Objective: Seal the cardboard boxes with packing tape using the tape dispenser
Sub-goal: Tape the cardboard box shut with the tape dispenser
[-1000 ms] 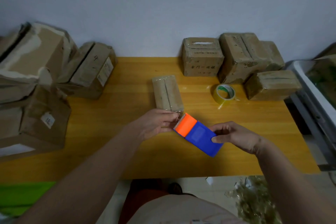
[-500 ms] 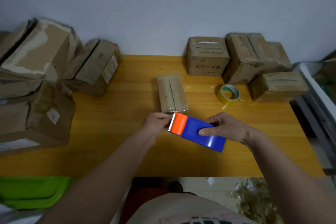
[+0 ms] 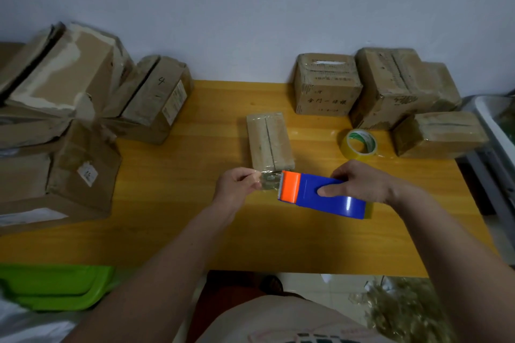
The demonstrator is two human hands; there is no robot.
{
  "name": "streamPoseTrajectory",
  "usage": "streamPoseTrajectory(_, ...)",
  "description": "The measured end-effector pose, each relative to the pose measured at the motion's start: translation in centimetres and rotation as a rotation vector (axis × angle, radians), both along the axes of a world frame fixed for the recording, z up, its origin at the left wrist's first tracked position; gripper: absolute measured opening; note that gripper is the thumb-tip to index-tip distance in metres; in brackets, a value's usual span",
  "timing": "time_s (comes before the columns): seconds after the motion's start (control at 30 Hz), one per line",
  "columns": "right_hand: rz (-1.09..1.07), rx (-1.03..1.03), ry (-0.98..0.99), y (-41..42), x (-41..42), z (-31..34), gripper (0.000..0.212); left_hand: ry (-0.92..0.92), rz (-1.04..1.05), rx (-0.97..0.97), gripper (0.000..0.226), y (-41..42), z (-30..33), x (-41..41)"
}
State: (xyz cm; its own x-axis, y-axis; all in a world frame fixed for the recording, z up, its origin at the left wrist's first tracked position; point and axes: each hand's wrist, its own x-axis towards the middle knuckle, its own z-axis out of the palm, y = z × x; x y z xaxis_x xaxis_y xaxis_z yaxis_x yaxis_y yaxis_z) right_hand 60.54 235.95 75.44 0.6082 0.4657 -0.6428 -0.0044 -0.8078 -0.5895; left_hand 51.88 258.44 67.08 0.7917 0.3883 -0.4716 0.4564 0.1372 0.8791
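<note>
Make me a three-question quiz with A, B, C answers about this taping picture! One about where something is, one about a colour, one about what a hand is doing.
1. Where is the loose tape roll?
A. on the table beside the right-hand boxes
B. on top of a box
C. on the floor

2. What colour is the tape dispenser at its toothed end?
A. green
B. orange
C. white

3. What is the left hand doing?
A. lying flat on the table
B. lifting a box
C. pinching the clear tape end

Answers: 1 A, the roll sits on the wood by the right boxes. 2 B, the cutter end is orange. 3 C, the fingers pinch tape drawn from the dispenser.
</note>
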Motion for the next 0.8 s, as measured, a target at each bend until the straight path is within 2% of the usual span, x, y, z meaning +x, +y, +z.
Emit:
streamPoseTrajectory(0.1, -0.006, -0.081, -0.084, 1.3, 0.9, -0.3, 0.027, -0.001, 0.074, 0.031, 0.012, -0.1, -1.1, 0.3)
streamPoseTrajectory(0.3, 0.082, -0.238, -0.221, 4.5, 1.9, 0.1, 0.035, 0.083, 0.116, 0.465, 0.018, -0.4, -2.1, 0.8)
streamPoseTrajectory(0.53, 0.130, -0.403, -0.293, 7.4, 2.7, 0.2, 0.045, 0.133, 0.035, 0.584, 0.021, -0.2, -2.3, 1.8)
streamPoseTrajectory(0.7, 0.109, -0.418, -0.239, 7.9, 3.0, -0.1, 0.043, 0.234, 0.003, 0.505, 0.039, 0.1, -4.0, 2.2)
streamPoseTrajectory(0.77, 0.109, -0.416, -0.230, 7.7, 3.1, 0.1, 0.044, 0.310, -0.011, 0.610, 0.043, 0.2, -4.3, 1.9)
streamPoseTrajectory(0.8, 0.110, -0.408, -0.227, 7.5, 3.2, 0.0, 0.045, 0.290, -0.009, 0.699, 0.046, 0.1, -4.2, 1.4)
